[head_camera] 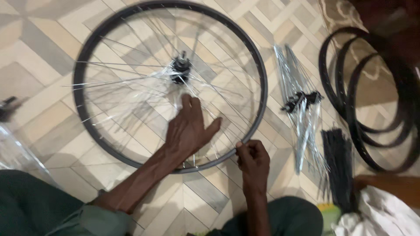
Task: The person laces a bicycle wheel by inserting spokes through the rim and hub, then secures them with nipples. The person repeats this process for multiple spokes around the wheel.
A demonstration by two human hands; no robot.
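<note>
Head camera, looking steeply down, close overhead

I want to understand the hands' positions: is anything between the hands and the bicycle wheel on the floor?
Nothing visible does. The left hand already lies on the spokes inside the black rim, below the hub. The right hand pinches at the rim's near edge. The loose spoke bundles lie apart, to the right.

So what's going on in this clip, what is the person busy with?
A person sits on a patterned tile floor with a bicycle wheel lying flat before them. The left hand lies spread on the spokes just below the hub; the right hand pinches at the rim's near edge. To the right lie loose silver spokes, a black spoke bundle and spare black rims.
</note>
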